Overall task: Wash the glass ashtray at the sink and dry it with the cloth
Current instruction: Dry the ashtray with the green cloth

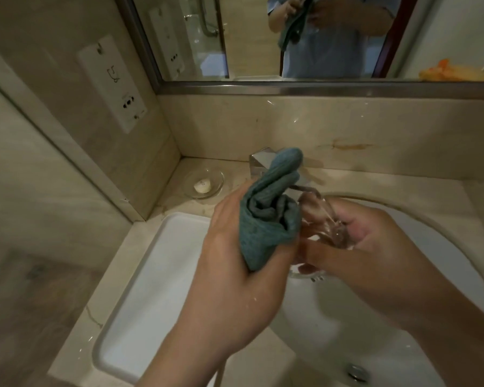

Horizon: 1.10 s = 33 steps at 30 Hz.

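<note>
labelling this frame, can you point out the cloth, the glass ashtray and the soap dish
teal cloth (266, 216), head view, on the bunched folds above the left hand
glass ashtray (323, 219), head view, on the clear wall held by the right hand
glass soap dish (217, 177), head view, on its right rim

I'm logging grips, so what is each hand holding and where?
Left hand grips the bunched teal cloth around its middle. Right hand holds the clear glass ashtray from beneath.

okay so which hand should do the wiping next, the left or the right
Left. The left hand already grips the cloth right against the ashtray, while the right hand is occupied holding it over the sink.
</note>
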Motion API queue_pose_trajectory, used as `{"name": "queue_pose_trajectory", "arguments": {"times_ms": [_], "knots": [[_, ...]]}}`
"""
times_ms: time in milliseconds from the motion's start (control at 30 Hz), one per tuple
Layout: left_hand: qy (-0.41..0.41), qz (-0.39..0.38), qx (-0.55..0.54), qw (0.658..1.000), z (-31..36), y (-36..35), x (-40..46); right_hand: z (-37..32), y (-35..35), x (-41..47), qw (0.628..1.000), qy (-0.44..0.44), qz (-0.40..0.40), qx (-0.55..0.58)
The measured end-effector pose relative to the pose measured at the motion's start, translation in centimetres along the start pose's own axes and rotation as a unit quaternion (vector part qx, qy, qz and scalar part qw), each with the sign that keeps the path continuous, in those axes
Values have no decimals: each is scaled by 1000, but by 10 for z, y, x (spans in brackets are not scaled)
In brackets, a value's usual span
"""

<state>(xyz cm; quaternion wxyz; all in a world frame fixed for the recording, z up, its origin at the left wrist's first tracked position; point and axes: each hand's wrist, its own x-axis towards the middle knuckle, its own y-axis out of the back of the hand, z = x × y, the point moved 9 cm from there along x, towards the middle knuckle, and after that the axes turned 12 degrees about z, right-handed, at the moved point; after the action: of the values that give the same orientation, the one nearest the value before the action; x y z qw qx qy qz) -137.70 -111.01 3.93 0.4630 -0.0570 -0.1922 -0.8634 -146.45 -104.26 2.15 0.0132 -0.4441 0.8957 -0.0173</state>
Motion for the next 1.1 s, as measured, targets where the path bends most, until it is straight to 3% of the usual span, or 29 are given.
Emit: {"name": "queue_pose_trajectory", "arguments": {"times_ms": [100, 267, 367, 500, 633, 767, 833, 933, 1100], "knots": [[-21, -20, -5, 1000, 3, -8, 1, -4, -3, -1, 999, 35, -2, 4], [77, 41, -134, 987, -7, -6, 10, -4, -5, -5, 998, 53, 12, -11], [207, 101, -257, 938, -27, -8, 8, -4, -2, -8, 995, 62, 56, -46], [305, 133, -331, 883, -42, -11, 6, -12, 1, -10, 980, 125, 130, -78], [350, 70, -395, 847, -38, -27, 2, -19, -2, -12, 979, 135, 150, 9], [368, 68, -438, 817, -34, -38, -12, -21, -4, -9, 967, 102, 176, 150], [358, 84, -430, 825, -34, -34, -11, -13, -8, -8, 960, 70, 169, 210], [313, 128, -333, 880, -34, -11, 1, 5, -11, -9, 948, 2, 156, 276], [192, 152, -183, 952, -19, 20, 23, 20, -13, -3, 978, -46, 78, 186]]}}
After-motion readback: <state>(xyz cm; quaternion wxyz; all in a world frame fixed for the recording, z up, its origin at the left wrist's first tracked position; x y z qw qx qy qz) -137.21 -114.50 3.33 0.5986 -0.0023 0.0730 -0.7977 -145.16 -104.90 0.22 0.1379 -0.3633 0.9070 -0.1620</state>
